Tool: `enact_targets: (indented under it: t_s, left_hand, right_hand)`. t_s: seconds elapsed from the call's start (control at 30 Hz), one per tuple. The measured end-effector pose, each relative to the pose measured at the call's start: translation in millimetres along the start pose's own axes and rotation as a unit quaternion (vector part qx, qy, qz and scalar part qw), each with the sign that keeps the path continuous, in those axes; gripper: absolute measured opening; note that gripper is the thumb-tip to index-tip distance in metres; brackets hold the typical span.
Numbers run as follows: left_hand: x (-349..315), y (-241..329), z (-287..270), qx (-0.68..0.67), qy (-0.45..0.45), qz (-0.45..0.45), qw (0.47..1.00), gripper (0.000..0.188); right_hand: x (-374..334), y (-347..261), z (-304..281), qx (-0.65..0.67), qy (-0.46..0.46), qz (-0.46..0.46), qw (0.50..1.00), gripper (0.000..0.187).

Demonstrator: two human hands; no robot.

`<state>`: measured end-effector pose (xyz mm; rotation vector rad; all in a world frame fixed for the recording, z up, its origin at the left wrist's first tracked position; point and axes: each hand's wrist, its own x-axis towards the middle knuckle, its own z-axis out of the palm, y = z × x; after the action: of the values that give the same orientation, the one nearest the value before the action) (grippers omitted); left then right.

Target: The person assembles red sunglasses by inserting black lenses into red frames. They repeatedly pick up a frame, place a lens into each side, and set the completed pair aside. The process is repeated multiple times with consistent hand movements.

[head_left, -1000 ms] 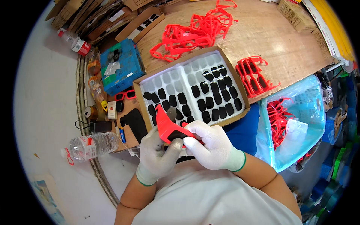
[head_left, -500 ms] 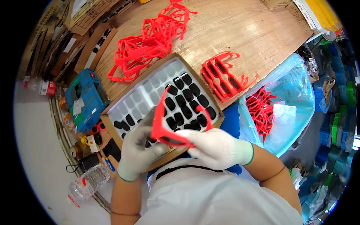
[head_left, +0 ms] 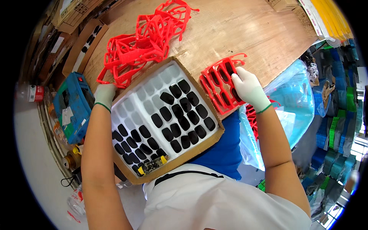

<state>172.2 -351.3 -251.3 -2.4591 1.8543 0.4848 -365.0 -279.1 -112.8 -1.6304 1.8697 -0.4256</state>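
Observation:
My right hand, in a white glove, pinches the nearest pair of red sunglasses at the right end of a row of red sunglasses with dark lenses. My left hand, also gloved, is at the near end of a pile of red glasses frames, beside the lowest frame. Its fingers are mostly hidden. Between my arms, a cardboard box holds a white moulded tray with many dark lenses in its pockets. Several pockets at the far side hold no dark lens.
A dark patterned object with yellow ends lies on the box's near edge. A blue case stands at left, near cardboard boxes. At right, a blue plastic-lined basket holds more red frames. A plastic bottle lies far left.
The red sunglasses held over the tray have moved to the row at right with my right hand. My left hand has let go of them and moved left and away to the frame pile.

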Motion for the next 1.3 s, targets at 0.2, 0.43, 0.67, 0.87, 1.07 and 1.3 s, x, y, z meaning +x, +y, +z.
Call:
enact_targets:
  t_s: [0.2,0.43,0.67,0.87,1.07,1.3]
  left_hand:
    - [2.4,28.3,-19.3,-0.499,0.046,-0.241,0.831,0.033]
    - [-22.9,71.8,-52.4,-0.654,0.052,-0.241,0.715,0.021]
    - [-63.3,72.4,-103.3,-0.703,0.161,-0.165,0.673,0.028]
    - [-160.2,80.0,-141.7,-0.629,0.228,0.025,0.742,0.029]
    - [-292.7,65.2,-127.0,-0.299,-0.042,0.212,0.93,0.041]
    - [-361.3,77.8,-134.4,-0.399,-0.206,0.28,0.848,0.047]
  right_hand:
    - [-13.7,-18.2,11.8,0.012,-0.043,-0.02,0.999,0.026]
    - [-5.1,-12.9,12.8,-0.045,-0.004,0.014,0.999,0.025]
    - [-8.6,-8.3,4.1,0.0,-0.037,0.021,0.999,0.028]
    - [-30.9,-69.4,37.0,0.021,0.22,-0.224,0.949,0.02]
    - [-38.0,-126.6,140.2,-0.179,-0.03,-0.178,0.967,0.022]
    - [-26.2,-140.4,152.2,-0.19,-0.064,-0.062,0.978,0.031]
